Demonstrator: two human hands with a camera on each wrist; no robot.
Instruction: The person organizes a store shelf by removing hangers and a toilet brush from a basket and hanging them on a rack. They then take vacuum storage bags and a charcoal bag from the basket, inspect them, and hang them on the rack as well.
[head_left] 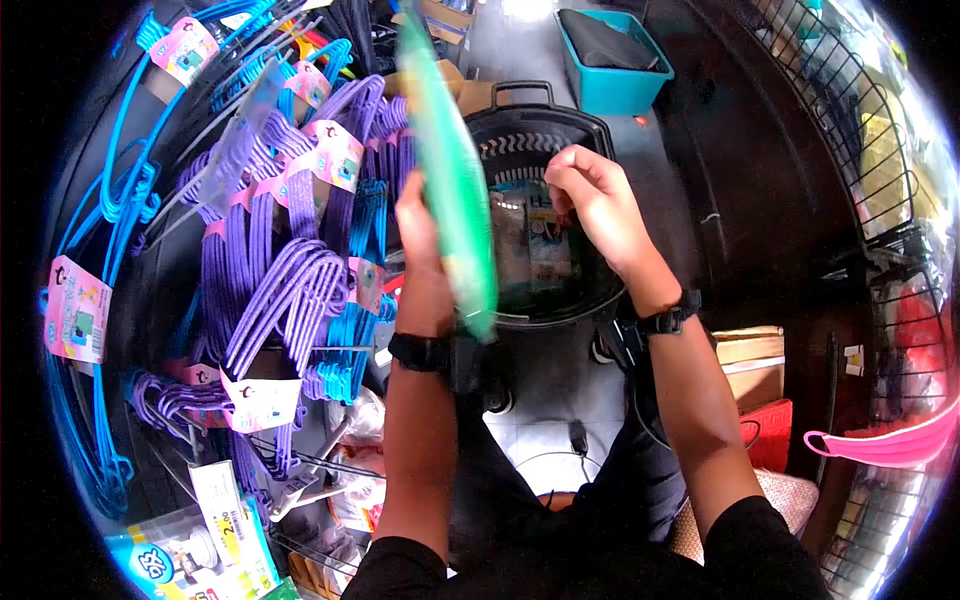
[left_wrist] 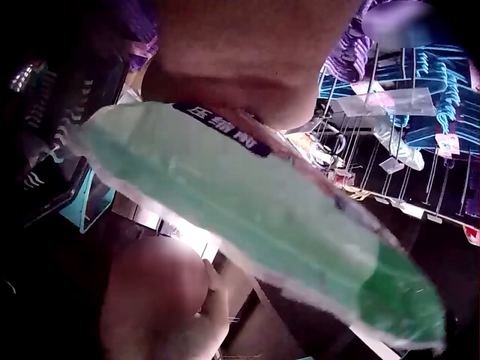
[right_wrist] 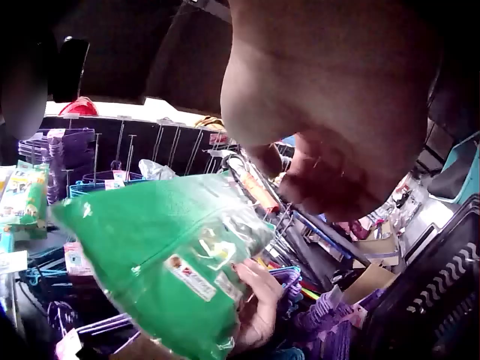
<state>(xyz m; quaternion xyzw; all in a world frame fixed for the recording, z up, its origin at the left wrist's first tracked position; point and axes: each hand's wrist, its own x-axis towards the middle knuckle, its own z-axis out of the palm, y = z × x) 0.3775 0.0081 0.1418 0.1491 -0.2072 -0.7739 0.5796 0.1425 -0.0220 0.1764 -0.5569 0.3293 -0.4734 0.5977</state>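
My left hand grips a flat green packet in clear plastic, raised on edge over the left side of a black basket. The left wrist view shows a dark label with white characters along the top of the packet. Its broad green face, with a small white sticker, shows in the right wrist view, where the fingers of the left hand press its edge. My right hand hovers over the right side of the basket, fingers loosely curled and holding nothing visible. Printed packages lie inside the basket.
Purple hangers and blue hangers hang in bundles on rods at the left. A teal bin stands beyond the basket. Wire racks line the right, near a pink strap. Cardboard boxes stand low at the right.
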